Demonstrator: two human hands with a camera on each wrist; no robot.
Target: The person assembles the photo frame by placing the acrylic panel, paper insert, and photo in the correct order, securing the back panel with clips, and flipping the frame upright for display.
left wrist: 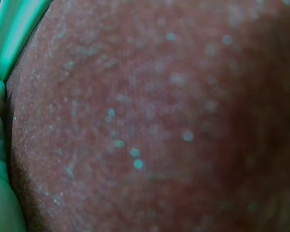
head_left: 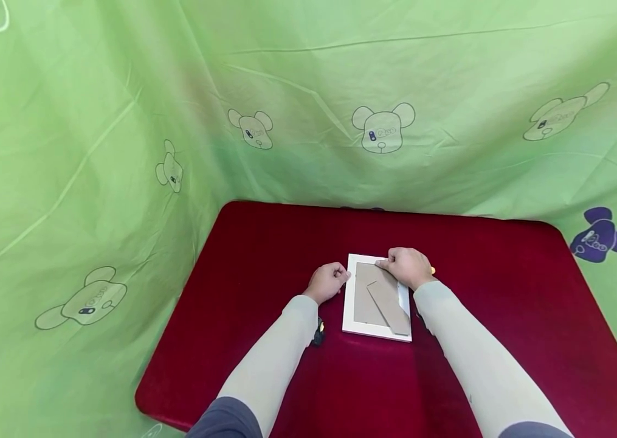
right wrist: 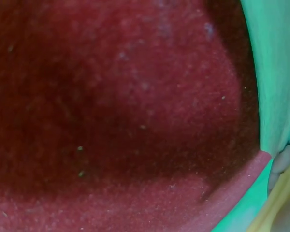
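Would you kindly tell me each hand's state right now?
Left hand: curled at the edge of the picture frame; grip unclear.
Right hand: touching the backing board; grip unclear.

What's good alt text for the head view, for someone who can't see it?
A white picture frame lies face down on a red table, its tan backing showing. A person's right grip rests at the frame's upper right, the left grip beside its left edge. Behind hangs printed green cloth.
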